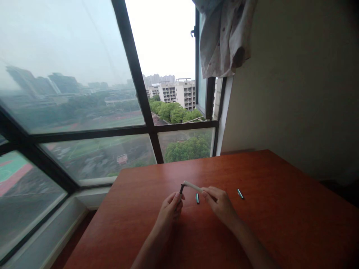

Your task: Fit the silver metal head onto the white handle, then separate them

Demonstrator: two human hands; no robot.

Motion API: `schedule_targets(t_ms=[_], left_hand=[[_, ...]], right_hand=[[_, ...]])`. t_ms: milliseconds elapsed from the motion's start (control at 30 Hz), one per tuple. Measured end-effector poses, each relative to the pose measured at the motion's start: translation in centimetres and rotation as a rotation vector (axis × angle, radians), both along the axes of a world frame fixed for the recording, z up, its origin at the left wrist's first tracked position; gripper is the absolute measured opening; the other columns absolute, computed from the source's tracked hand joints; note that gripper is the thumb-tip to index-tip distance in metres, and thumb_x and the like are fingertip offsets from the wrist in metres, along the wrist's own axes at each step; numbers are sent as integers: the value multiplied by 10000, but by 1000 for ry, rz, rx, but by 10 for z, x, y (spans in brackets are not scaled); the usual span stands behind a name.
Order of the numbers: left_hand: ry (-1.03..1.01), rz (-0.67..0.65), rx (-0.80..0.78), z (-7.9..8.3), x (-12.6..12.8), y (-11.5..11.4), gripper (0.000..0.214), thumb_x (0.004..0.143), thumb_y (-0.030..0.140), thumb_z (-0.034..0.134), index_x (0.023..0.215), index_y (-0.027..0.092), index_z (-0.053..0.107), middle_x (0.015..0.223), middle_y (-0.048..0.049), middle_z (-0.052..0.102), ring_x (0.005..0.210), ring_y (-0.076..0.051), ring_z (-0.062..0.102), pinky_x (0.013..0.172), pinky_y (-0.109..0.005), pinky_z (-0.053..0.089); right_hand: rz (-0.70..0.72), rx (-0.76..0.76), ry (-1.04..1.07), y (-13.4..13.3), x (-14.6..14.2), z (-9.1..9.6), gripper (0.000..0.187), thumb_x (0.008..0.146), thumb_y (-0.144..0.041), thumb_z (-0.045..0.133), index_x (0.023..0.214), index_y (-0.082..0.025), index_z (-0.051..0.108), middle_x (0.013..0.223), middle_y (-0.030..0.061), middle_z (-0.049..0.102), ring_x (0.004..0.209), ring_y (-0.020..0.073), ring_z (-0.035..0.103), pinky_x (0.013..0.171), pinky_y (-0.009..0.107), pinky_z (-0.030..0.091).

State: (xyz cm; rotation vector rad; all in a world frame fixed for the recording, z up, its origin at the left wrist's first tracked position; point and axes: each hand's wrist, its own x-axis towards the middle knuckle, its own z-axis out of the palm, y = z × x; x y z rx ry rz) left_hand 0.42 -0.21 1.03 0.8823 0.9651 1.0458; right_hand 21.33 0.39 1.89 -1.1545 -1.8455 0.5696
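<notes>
Now, two slim ends meet at an angle above the table!

And here's the picture: the left hand (169, 207) is closed round a dark-topped piece (181, 188), while the right hand (221, 202) pinches a pale tube (193, 186) by its near end. Both pieces are held up over the reddish table (280, 213), in front of the window. Their ends come together at a corner; whether they truly touch or just overlap from this view, I can't tell.

What would good handling look like here? I'd say a firm, quiet left grip as the anchor, fine adjustment from the right fingertips, and no sideways bending at that joint.

Look at the lines, though! The tube's long axis slants from the right fingers up and leftward, its far end at the dark top. The left piece stands far steeper, leaning slightly right. Well out of line, then; turning one onto the other's axis seems wise before any push or pull.

Down below, one small cap-like piece (197, 198) lies between the hands; a second cap-like piece (240, 194) lies to the right.
</notes>
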Motion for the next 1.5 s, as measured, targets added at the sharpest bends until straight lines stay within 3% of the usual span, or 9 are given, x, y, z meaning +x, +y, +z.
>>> schedule_targets(t_ms=[233, 433, 700, 900, 1033, 1267, 1500], left_hand=[[18, 47, 5, -1, 2, -4, 436, 704, 581, 650, 783, 167, 539, 499, 102, 354, 367, -19, 191, 360, -144, 95], [27, 84, 38, -7, 3, -4, 407, 726, 555, 651, 799, 167, 549, 543, 81, 389, 405, -37, 259, 381, -154, 127], [50, 200, 169, -15, 9, -2, 380, 736, 519, 669, 847, 167, 575, 615, 48, 449, 500, -75, 361, 463, -175, 255], [259, 184, 300, -4, 12, -6, 334, 772, 486, 638, 838, 158, 649, 635, 11, 521, 580, -131, 421, 546, -211, 318], [224, 148, 312, -3, 10, -5, 345, 791, 477, 622, 907, 153, 654, 595, 37, 448, 554, -119, 373, 533, -209, 287], [174, 202, 288, -5, 6, -1, 373, 783, 506, 622, 904, 154, 643, 587, 48, 391, 534, -107, 332, 513, -206, 262], [144, 89, 274, -7, 12, -4, 364, 773, 507, 632, 901, 166, 637, 578, 54, 397, 517, -96, 327, 503, -205, 267]], right_hand=[[30, -36, -14, 0, -2, -5, 438, 955, -406, 360, 747, -164, 659, 643, 23, 599, 611, 160, 555, 582, 246, 384], [44, -41, 13, -3, -6, -5, 429, 954, -409, 356, 778, -169, 664, 686, 32, 626, 630, 166, 563, 606, 245, 391], [62, -99, 123, -5, -13, -2, 459, 942, -428, 373, 649, -162, 605, 594, 0, 563, 577, 144, 550, 558, 224, 368], [87, -167, 189, -5, -16, -3, 464, 922, -484, 394, 756, -149, 668, 592, -2, 579, 566, 142, 552, 542, 221, 383], [86, -206, 231, -3, -16, -6, 466, 907, -505, 413, 817, -143, 692, 589, -4, 575, 560, 139, 542, 539, 223, 388], [112, -236, 286, -2, -17, -10, 417, 891, -481, 467, 845, -142, 705, 602, -2, 566, 573, 139, 538, 532, 218, 382], [93, -255, 302, -2, -16, -11, 400, 888, -460, 477, 888, -132, 707, 605, 1, 551, 563, 137, 515, 517, 221, 363]])
